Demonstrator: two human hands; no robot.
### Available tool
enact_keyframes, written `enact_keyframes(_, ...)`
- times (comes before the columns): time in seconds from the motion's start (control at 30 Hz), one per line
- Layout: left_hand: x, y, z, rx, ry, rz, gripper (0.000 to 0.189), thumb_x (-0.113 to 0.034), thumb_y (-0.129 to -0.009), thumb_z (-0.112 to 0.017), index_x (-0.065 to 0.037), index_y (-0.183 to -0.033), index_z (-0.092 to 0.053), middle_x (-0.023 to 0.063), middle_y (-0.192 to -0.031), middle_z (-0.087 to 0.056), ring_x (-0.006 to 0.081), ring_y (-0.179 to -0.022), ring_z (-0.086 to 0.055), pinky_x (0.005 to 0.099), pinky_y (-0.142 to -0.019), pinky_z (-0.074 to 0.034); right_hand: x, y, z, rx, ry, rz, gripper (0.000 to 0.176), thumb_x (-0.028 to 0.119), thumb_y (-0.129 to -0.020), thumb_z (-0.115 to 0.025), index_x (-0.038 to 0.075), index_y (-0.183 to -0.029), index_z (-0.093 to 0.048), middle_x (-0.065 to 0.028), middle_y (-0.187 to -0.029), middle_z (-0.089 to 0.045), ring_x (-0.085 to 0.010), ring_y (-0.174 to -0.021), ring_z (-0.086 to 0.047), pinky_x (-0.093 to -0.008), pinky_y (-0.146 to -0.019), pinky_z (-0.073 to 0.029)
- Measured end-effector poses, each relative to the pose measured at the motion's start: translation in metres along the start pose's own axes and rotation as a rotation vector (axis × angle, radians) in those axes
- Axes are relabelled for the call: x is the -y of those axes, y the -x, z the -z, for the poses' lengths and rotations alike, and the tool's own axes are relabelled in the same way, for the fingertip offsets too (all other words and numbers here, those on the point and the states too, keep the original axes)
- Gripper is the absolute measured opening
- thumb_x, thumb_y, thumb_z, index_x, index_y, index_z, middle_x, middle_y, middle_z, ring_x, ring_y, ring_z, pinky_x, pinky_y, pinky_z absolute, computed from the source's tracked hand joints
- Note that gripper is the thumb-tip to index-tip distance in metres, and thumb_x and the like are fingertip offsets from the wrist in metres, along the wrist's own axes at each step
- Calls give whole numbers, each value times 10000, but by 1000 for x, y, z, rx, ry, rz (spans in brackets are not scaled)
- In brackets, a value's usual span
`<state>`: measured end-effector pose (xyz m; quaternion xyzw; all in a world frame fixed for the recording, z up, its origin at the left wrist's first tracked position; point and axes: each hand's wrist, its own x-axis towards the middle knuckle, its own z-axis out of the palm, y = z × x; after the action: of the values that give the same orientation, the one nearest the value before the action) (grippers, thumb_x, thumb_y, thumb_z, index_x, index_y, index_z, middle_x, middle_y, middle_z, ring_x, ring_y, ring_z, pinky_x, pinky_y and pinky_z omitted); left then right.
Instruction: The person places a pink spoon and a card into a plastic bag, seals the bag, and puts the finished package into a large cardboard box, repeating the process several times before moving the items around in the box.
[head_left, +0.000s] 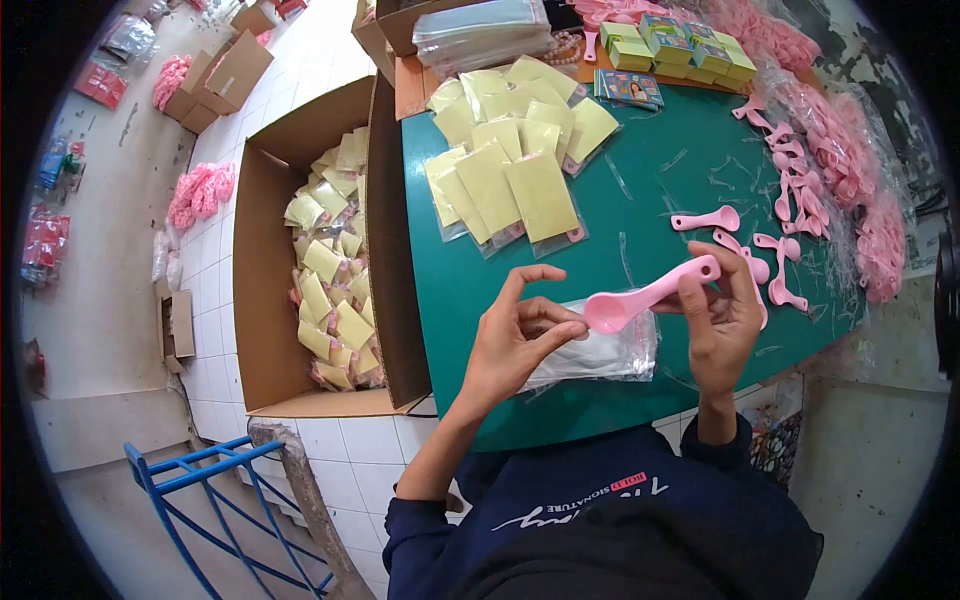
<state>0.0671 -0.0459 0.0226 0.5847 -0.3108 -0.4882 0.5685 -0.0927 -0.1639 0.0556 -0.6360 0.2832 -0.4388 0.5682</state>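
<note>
Both hands meet at a pink plastic spoon (640, 300) held level above the green table. My right hand (722, 325) grips its handle, close to the end with the hole. At the bowl end, the thumb and a finger of my left hand (520, 335) pinch together at the rim, while the index finger curves away above. Beneath the spoon lies a stack of clear plastic bags (610, 360), partly covered by my hands. More pink spoons (706, 219) lie loose just beyond my right hand.
Yellow-backed clear packets (540, 200) lie in a pile on the green table (470, 330). A large cardboard box (400, 330) at left holds many similar packets. Card stacks (670, 45) stand at the back. Bagged pink spoons (840, 140) line the right edge; plastic strips are scattered about.
</note>
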Motion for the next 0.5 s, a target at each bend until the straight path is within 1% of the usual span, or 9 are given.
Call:
enact_keyframes(0.03, -1, 1, 0, -7, -12, 10, 463, -21, -808, -666, -15, -1181, -391, 117, -816, -652, 152, -811, -646, 254, -765, -518, 0, 0, -1, 24, 18, -16, 286, -26, -865, -549, -45, -1141, -481, -115, -927, -582, -170, -768, -641, -280, -697, -567)
enact_keyframes(0.13, 3, -1, 1, -53, 84, -28, 444, -41, -806, -675, -14, -1176, -432, 121, -851, -661, 141, -831, -641, 243, -773, -513, 1, -2, -1, 44, 80, 28, 327, -36, -843, -575, -39, -1154, -473, -116, -894, -597, -173, -748, -647, -270, -671, -557)
enact_keyframes(0.23, 4, -3, -2, -67, 95, -24, 421, -48, -819, -661, -9, -1181, -450, 139, -897, -666, 141, -863, -637, 250, -781, -512, -1, -2, -1, 61, 166, 81, 355, -34, -834, -589, -31, -1164, -458, -113, -855, -609, -174, -744, -647, -263, -646, -542)
enact_keyframes(0.33, 4, -7, -4, -52, 125, -69, 386, -51, -831, -646, -4, -1170, -467, 150, -942, -663, 149, -884, -635, 260, -791, -512, -1, -5, -2, 112, 265, 169, 337, -28, -833, -595, -26, -1139, -454, -112, -834, -613, -174, -729, -644, -263, -646, -534)
enact_keyframes(0.43, 0, -8, -6, -10, 95, -112, 363, -59, -847, -626, 3, -1180, -493, 143, -978, -658, 146, -895, -628, 266, -798, -509, -1, -6, -5, 17, 81, 46, 321, -28, -827, -602, -18, -1111, -453, -116, -819, -620, -168, -722, -641, -260, -648, -521)
enact_keyframes(0.5, 2, -8, -6, -23, -25, -92, 328, -72, -863, -608, 7, -1170, -526, 132, -995, -655, 137, -898, -622, 264, -803, -504, 0, -7, -5, 2, 57, 59, 316, -32, -821, -606, -16, -1099, -455, -117, -804, -623, -162, -724, -639, -257, -644, -514)
